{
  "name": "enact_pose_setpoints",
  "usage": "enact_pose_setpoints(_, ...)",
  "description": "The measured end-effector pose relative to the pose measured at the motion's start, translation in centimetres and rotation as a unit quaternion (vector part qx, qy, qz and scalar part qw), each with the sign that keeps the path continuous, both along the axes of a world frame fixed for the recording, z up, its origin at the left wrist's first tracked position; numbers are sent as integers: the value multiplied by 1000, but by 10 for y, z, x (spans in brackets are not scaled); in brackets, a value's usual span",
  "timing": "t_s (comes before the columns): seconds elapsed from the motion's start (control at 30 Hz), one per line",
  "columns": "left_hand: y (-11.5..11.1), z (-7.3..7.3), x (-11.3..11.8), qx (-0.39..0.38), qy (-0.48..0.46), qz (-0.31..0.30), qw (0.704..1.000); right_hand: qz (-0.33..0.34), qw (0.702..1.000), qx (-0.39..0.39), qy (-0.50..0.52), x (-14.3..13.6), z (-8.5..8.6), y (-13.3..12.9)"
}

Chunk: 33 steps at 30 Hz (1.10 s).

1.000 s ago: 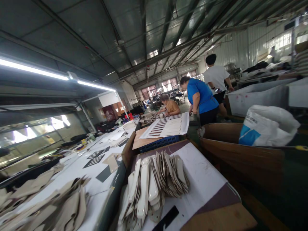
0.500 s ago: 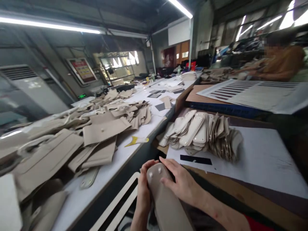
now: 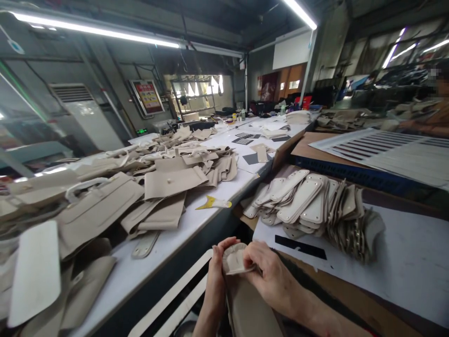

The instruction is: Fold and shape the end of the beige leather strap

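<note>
Beige rounded leather strap piece [image 3: 242, 290] runs lengthwise away from you; your left hand [image 3: 216, 276] grips its left edge, your right hand [image 3: 271, 276] folds its far tip back.

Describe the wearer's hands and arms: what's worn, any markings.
Both hands are bare: left hand, right hand. No gloves, rings or watch show. The forearms are bare too, with no sleeve in view. I see no markings.

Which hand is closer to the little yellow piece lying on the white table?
The left hand. It sits just below the yellow piece, near the table's edge. The right hand is farther off to the side, holding the beige strip.
</note>
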<state>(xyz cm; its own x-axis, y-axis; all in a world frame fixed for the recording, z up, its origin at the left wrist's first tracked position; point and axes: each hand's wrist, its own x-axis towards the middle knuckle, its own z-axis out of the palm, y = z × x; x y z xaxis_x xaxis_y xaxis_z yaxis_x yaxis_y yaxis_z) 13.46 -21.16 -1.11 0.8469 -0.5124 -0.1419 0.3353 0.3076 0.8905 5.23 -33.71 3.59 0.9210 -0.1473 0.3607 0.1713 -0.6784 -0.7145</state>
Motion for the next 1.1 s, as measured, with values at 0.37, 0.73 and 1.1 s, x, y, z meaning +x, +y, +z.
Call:
enact_pose_setpoints(0.37,2,2,2,84,-72,-8,994,21,992,115,43,-10,-2,0)
enact_pose_setpoints(0.73,4,-23,10,102,-96,-16,990,2,979,187,79,-40,-5,9)
enact_pose_setpoints(1.1,5,-20,2,83,-31,1,996,-140,951,237,142,-33,-33,9)
